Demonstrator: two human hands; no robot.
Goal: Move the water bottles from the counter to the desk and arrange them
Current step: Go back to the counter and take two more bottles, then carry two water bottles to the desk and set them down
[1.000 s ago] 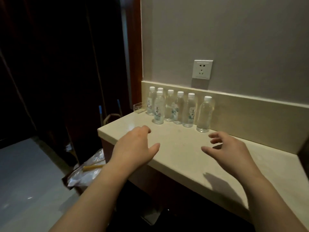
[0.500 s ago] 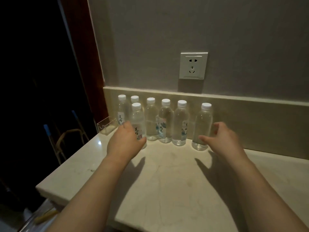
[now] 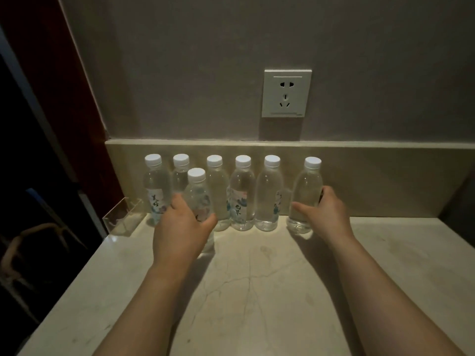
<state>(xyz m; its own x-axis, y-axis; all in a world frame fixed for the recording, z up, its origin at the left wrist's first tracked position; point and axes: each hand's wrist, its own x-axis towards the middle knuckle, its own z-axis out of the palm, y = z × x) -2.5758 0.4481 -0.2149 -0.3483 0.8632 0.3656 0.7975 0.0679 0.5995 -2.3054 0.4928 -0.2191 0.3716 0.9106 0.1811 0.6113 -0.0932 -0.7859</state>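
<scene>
Bottles: seven clear plastic water bottles with white caps stood upright on the pale marble surface (image 3: 257,291), six in a row against the backsplash and one set just in front. My left hand (image 3: 181,227) wrapped its grip round the front bottle (image 3: 197,199), thumb on the right side, fingers behind. My right hand (image 3: 327,214) held its grip round the unlabelled bottle at the right end (image 3: 305,196), which stood slightly apart from the others. Both bottles rested on the surface. A clear acrylic holder (image 3: 123,218) sat at the left edge, just beside the row. A white wall socket (image 3: 286,93) was mounted above.
</scene>
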